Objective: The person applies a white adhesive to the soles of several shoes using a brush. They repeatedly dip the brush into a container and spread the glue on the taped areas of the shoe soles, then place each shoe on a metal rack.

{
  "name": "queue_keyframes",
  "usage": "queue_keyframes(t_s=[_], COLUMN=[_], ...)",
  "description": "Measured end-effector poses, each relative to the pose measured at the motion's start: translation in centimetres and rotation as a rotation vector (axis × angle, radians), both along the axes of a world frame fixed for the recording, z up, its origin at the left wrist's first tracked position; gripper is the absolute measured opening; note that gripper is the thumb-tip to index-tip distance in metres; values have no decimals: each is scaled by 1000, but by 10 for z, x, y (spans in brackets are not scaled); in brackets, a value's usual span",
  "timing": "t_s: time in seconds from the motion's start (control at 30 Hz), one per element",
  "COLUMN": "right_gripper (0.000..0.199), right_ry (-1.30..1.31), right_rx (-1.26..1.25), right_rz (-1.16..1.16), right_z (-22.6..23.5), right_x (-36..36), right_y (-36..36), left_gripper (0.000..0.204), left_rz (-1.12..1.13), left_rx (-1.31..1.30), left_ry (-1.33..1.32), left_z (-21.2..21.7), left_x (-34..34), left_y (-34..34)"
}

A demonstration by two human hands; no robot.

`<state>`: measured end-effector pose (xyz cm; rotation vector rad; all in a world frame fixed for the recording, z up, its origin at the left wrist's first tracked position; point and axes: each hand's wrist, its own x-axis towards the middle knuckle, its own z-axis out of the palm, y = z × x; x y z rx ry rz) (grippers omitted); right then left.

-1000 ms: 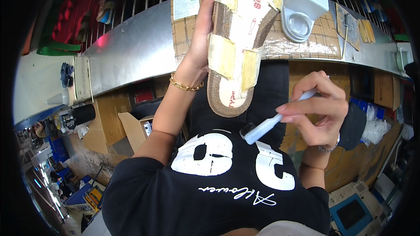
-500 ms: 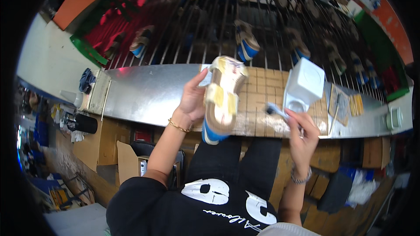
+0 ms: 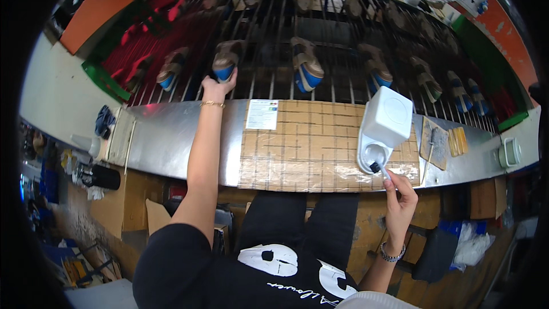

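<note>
My left hand [image 3: 219, 84] reaches out to the metal rods, its thumb and fingers around the blue heel end of a brown shoe [image 3: 227, 56] that rests on them. Near the table's front edge, my right hand [image 3: 401, 194] pinches the pale handle of a small brush [image 3: 380, 169]. The brush's dark bristles are in the round cup at the foot of a white dispenser [image 3: 388, 115]. This dispenser stands on a cardboard sheet [image 3: 309, 149] laid over the metal worktop.
Beyond the worktop [image 3: 171, 137] runs a rack of metal rods with several more shoes, among them a blue-heeled one [image 3: 307, 68]. At the right lie a stained board [image 3: 436, 143] and a yellow block [image 3: 457, 141]. A white cup [image 3: 510, 153] stands at the right end.
My left hand has carried the shoe from over the cardboard, away and leftward onto the rods. My right hand has lowered the brush into the dispenser's cup. The view has shifted.
</note>
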<state>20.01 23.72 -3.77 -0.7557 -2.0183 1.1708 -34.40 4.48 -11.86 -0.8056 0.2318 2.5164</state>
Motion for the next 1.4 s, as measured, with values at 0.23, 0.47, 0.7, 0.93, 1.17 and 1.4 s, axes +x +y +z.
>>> queue_keyframes(t_s=[0.23,0.47,0.7,0.93,1.17,1.4], right_gripper=[21,15,14,14,14,13], right_ry=[-60,-74,-174,-266,-306,-330], right_rx=[94,326,552,728,788,663], right_rz=[-158,-270,-305,-158,-162,-209], right_z=[-2,-12,-16,-16,-13,-12], right_x=[7,14,24,-5,-8,-3], right_y=[19,29,37,46,44,33], left_gripper=[82,92,39,79,100,106], left_rz=[-541,-663,-1027,-788,-660,-651], left_rx=[-665,-2018,-1154,70,-74,-3], left_ry=[1194,1582,1168,1019,606,950], left_z=[104,27,95,121,127,113], left_x=[153,128,95,222,311,323], left_y=[90,220,140,24,8,-27])
